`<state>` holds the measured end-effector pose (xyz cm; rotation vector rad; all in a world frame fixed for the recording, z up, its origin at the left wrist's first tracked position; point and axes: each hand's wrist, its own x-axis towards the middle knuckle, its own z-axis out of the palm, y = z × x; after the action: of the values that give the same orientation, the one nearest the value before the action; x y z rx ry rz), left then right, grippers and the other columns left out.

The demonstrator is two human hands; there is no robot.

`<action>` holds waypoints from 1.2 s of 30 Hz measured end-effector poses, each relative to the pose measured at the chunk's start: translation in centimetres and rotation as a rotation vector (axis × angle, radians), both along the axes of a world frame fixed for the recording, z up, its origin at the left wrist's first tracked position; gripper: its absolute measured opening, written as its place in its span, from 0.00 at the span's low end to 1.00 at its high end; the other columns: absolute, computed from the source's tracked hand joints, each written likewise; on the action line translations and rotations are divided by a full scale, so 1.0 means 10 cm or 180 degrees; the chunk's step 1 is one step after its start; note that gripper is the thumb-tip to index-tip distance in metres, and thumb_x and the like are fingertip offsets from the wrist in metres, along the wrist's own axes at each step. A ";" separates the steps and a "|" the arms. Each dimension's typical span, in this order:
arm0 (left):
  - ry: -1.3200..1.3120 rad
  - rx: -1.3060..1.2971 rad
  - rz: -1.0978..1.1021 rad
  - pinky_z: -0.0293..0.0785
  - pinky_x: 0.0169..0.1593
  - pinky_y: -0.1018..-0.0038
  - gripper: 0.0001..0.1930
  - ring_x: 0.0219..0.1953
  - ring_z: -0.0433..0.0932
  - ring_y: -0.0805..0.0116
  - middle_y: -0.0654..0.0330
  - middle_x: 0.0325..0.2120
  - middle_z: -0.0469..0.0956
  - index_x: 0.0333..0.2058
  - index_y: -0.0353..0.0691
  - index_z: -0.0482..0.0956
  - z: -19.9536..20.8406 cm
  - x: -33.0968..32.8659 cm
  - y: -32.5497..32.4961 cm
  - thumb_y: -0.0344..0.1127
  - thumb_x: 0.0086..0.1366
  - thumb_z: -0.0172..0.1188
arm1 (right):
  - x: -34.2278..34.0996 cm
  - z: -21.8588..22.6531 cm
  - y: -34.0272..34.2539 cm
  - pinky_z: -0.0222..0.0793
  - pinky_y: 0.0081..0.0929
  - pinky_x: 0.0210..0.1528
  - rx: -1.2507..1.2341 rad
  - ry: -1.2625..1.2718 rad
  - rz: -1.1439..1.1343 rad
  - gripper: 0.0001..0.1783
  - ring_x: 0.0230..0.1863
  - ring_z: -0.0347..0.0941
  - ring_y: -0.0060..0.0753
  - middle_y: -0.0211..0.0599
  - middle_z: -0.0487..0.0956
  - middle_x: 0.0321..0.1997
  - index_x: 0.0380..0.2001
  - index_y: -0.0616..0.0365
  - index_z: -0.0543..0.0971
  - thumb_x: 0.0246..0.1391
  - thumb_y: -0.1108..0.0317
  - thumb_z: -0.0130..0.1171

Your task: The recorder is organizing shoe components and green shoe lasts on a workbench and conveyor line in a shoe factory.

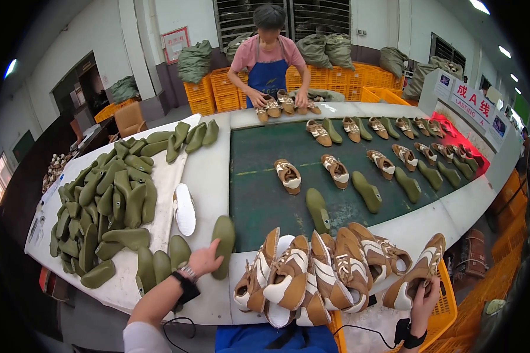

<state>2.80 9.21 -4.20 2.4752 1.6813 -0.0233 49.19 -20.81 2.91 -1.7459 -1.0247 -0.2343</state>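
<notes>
My left hand [203, 259] is closed at the side of an olive-green shoe last [223, 235], finger and thumb on its edge, on the white table border. My right hand [425, 297] grips a brown and white lace-up sneaker [415, 276] by its heel opening, toe tilted up, above an orange crate [446, 303]. Between my hands several matching sneakers [288, 282] lie heaped along the near table edge. A heap of green lasts [109, 200] covers the left side table, with a few nearer lasts [162, 266] beside my left wrist.
On the dark green conveyor belt [259, 217] stand rows of sneakers [335, 170] and lasts [366, 191]. Left of the belt, one shoe lies with its white sole up [184, 212]. Across the table a co-worker [269, 65] handles several sneakers. Stacked orange crates [224, 88] line the back wall.
</notes>
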 end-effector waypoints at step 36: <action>-0.2359 0.1828 -0.3512 0.74 0.28 0.77 0.26 0.27 0.76 0.64 0.48 0.39 0.72 0.42 0.36 0.74 1.91 1.37 -1.47 0.38 0.43 0.70 | -1.13 1.14 0.92 0.68 0.28 0.22 0.0037 -0.0684 0.2080 0.13 0.19 0.73 0.37 0.37 0.73 0.19 0.36 0.57 0.71 0.43 0.75 0.54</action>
<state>16.46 -5.54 14.88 2.8540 -0.0614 1.1854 37.89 -11.59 14.34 -1.3063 -1.6840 -0.0084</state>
